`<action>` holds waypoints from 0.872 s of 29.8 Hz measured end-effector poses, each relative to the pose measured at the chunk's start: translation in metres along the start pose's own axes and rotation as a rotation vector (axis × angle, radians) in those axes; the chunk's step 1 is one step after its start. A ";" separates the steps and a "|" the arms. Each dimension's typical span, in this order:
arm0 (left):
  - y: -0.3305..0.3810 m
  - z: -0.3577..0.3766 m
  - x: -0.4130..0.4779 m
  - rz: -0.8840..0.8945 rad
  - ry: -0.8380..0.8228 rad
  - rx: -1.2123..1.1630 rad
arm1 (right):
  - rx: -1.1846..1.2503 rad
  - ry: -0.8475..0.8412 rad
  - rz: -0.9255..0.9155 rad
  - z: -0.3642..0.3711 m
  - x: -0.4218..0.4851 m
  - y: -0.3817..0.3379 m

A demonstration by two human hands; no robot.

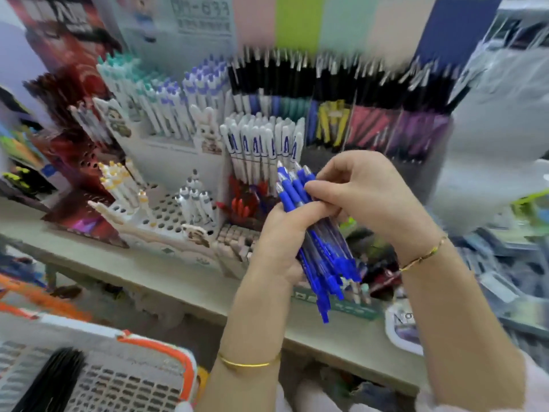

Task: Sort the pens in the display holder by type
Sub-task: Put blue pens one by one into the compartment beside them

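Gripping blue pens, both hands; labels blurred, unreadable.

We hold a bundle of blue pens between both hands, silver tips up and away from us, clip ends fanning down past our left palm. Beyond our fingers stand white pens upright in the holder, black-capped ones behind.

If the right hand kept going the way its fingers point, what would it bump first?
The right hand already pinches the blue pens. Past them, probably the red pens; depth is unclear.
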State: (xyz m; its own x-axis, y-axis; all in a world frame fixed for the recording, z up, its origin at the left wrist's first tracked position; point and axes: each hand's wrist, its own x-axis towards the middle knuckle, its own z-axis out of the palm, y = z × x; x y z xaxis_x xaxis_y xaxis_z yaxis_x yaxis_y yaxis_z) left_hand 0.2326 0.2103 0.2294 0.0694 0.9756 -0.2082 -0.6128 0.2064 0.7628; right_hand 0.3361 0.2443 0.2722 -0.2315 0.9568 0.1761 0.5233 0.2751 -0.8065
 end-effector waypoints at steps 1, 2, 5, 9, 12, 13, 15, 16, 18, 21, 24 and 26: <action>-0.001 0.007 0.006 -0.019 -0.003 -0.030 | 0.005 0.026 0.007 -0.005 0.005 0.005; -0.002 0.010 0.011 -0.041 -0.012 -0.060 | 0.022 0.049 0.013 -0.009 0.009 0.009; 0.001 0.011 0.025 -0.121 0.072 -0.096 | 0.155 0.193 0.049 -0.015 0.029 0.018; 0.014 0.002 0.040 -0.035 0.231 -0.110 | 0.289 0.583 -0.014 -0.022 0.061 0.020; 0.025 -0.005 0.047 0.038 0.241 -0.124 | 0.034 0.663 -0.135 -0.011 0.074 0.021; 0.028 -0.005 0.049 0.049 0.234 -0.126 | -0.059 0.641 -0.142 -0.004 0.077 0.023; 0.033 -0.008 0.052 0.069 0.209 -0.135 | -0.284 0.547 -0.068 0.009 0.081 0.030; 0.034 -0.009 0.053 0.081 0.196 -0.138 | -0.401 0.494 -0.012 0.015 0.083 0.033; 0.036 -0.009 0.053 0.098 0.176 -0.140 | -0.550 0.413 0.095 0.022 0.084 0.036; 0.039 -0.008 0.051 0.113 0.149 -0.130 | -0.607 0.372 0.149 0.029 0.085 0.037; 0.041 -0.007 0.049 0.136 0.124 -0.109 | -0.527 0.395 0.165 0.031 0.085 0.036; 0.041 -0.007 0.049 0.148 0.105 -0.086 | -0.459 0.448 0.137 0.030 0.082 0.036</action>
State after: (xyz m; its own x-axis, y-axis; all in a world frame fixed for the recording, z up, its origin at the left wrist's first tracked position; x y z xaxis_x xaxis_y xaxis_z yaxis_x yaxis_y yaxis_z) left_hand 0.2059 0.2655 0.2462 -0.1061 0.9808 -0.1638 -0.6757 0.0497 0.7355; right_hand 0.3116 0.3303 0.2406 0.1747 0.9055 0.3868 0.8434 0.0652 -0.5333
